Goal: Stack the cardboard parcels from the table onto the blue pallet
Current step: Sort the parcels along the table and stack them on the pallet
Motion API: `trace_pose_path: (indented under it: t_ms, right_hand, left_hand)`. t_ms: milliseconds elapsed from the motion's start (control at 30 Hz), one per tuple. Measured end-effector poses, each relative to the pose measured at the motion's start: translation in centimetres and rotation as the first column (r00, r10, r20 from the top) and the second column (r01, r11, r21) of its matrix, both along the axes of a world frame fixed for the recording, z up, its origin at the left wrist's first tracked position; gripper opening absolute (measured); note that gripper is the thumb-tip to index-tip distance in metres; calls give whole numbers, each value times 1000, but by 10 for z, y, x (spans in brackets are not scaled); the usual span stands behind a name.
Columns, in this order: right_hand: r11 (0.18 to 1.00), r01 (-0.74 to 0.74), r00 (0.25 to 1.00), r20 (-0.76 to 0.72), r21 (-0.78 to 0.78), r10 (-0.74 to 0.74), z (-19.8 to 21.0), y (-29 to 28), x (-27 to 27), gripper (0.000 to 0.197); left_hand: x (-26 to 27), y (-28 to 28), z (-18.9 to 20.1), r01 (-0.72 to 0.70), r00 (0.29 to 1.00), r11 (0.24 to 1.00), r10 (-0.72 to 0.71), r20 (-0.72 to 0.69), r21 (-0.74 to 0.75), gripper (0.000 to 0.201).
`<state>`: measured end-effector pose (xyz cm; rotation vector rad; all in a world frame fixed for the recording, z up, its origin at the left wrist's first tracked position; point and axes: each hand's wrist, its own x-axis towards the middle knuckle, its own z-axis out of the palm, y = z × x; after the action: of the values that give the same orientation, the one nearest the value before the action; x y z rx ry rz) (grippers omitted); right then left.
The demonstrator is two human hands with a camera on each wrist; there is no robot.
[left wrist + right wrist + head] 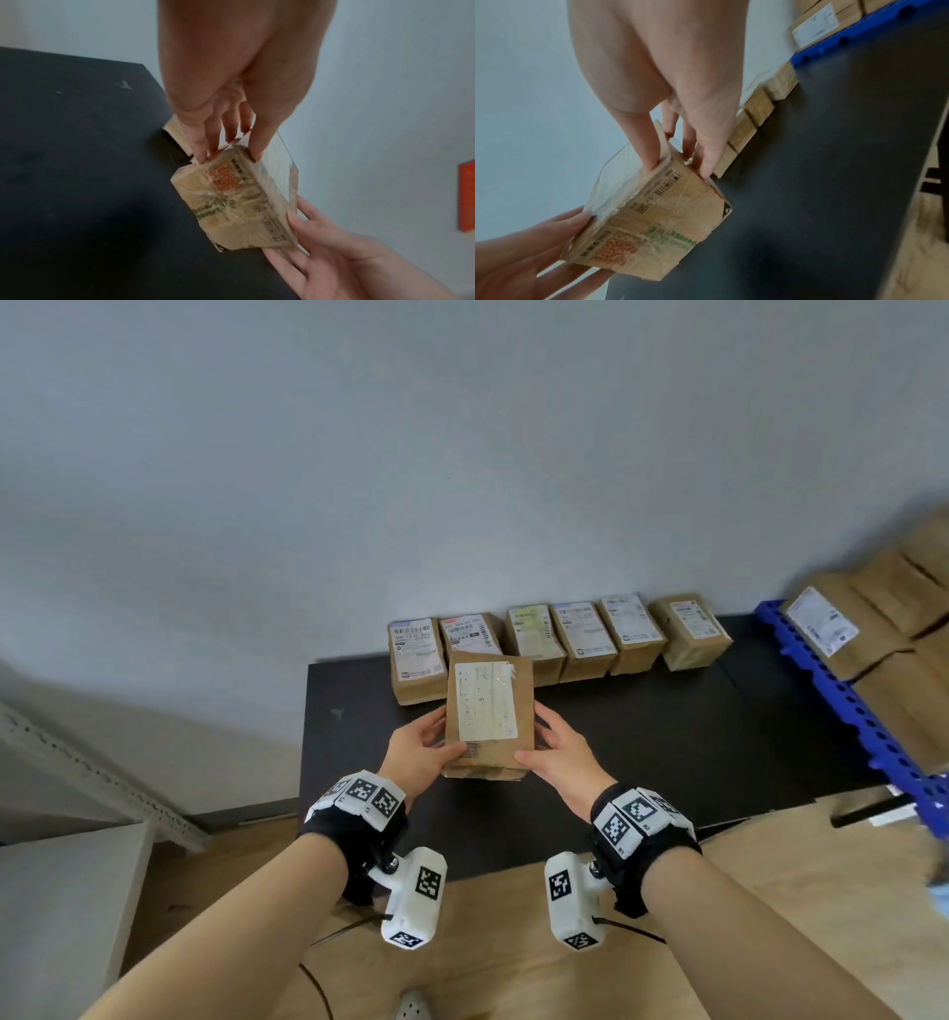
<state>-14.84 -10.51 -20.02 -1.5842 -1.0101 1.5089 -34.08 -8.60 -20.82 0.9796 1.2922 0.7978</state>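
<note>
With left hand (418, 752) and right hand (557, 752) pinching the taped brown cardboard parcel (488, 711), we should keep both grips level while swinging right of them to the blue plastic pallet (842, 695).

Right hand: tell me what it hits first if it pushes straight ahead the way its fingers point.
Probably the row of parcels at the table's back edge. The right hand, gripping the held parcel, points that way, likely between its second and third boxes; depth is unclear.
</note>
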Motion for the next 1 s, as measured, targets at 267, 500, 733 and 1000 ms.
trace_pose_path:
  t_ms: [267, 500, 733, 1000]
  right_hand:
    - [988, 92, 995, 35, 120, -97, 39, -63, 126, 73]
    - [970, 122, 989, 61, 212, -138, 68, -112, 234, 69]
    - [938, 233, 964, 67, 256, -257, 86, -150, 328, 67]
    - [893, 320, 931, 69, 318, -358, 102, -162, 421, 62]
  left_hand:
    - [131, -40, 38, 106, 994, 986, -105, -11, 129, 63]
    - [238, -74, 65, 193, 981, 954, -189, -40, 231, 62]
    - [338, -93, 86, 325, 946, 905, -314, -84, 274, 60]
    - [440, -91, 102, 389, 920, 862, -378, -99, 324, 59]
